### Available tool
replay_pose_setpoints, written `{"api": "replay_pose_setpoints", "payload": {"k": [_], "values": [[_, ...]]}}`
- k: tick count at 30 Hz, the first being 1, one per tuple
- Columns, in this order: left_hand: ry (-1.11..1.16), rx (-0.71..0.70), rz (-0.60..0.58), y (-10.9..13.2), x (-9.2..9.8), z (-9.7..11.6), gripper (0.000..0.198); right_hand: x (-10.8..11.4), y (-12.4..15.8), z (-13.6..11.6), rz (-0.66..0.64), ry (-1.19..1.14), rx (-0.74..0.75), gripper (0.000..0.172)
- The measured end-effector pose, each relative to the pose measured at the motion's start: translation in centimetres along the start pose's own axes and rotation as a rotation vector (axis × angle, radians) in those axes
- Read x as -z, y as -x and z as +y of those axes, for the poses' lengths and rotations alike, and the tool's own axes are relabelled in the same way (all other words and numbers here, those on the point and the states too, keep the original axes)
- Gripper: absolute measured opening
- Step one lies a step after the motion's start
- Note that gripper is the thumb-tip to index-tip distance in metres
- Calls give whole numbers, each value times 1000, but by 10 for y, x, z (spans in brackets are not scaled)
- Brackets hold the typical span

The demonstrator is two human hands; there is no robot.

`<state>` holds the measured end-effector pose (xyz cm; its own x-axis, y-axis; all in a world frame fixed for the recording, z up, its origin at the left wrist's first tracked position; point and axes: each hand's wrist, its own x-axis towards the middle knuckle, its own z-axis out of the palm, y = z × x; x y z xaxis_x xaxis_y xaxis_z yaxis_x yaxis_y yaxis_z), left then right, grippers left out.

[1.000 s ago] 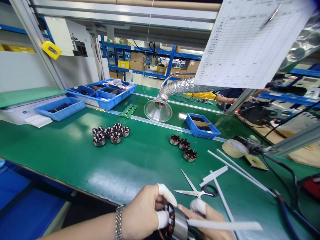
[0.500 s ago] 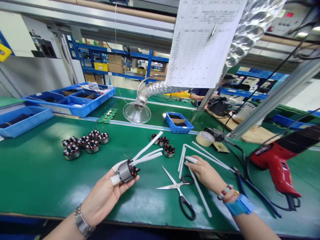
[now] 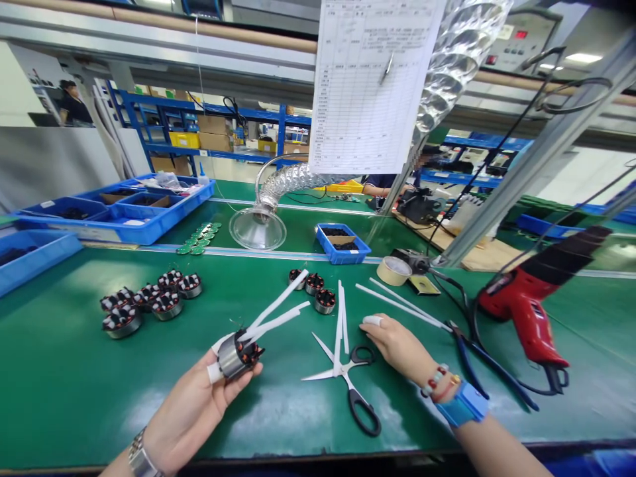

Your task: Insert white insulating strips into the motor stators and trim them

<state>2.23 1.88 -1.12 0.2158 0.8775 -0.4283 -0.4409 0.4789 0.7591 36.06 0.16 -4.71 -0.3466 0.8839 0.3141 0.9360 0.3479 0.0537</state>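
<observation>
In my left hand (image 3: pixel 199 397) is a motor stator (image 3: pixel 233 358), a grey metal ring with copper windings, held tilted above the table. Several white sleeving tubes (image 3: pixel 278 301) stick out of its upper end. White covers sit on some fingertips of both hands. My right hand (image 3: pixel 397 344) is low over the table, fingers curled together with nothing visible in them. Left of it, loose white tubes (image 3: pixel 345 324) lie beside and across black-handled scissors (image 3: pixel 355 381), whose blades are spread. Two longer tubes (image 3: pixel 402 301) lie beyond my right hand, reaching to blue-handled pliers (image 3: pixel 470 364).
Several stators (image 3: pixel 166 305) stand at left, and three more (image 3: pixel 325 301) near the middle. A red heat gun (image 3: pixel 531 318) lies at right. Tape (image 3: pixel 394 270), a small blue bin (image 3: pixel 342 244), a fume hood (image 3: pixel 258 228) and green circuit boards (image 3: pixel 199 238) are farther back.
The tube that lay beneath my right hand is no longer there, and the short tubes now lie closer together, reaching the scissors. The view has shifted; my left hand still holds the stator.
</observation>
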Motion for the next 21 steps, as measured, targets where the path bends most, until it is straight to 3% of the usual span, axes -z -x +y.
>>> {"api": "replay_pose_setpoints", "payload": {"k": [6,16,21], "values": [[-18,-16,23,-3,4,-1,32,6,-3,-18,38,-62,-3,27],[-61,11,8,-3,3,-3,29,1,-30,-42,-26,-142,175,21],[-97,61,-28,0,3,-6,33,23,-28,-61,86,-188,189,25]]}}
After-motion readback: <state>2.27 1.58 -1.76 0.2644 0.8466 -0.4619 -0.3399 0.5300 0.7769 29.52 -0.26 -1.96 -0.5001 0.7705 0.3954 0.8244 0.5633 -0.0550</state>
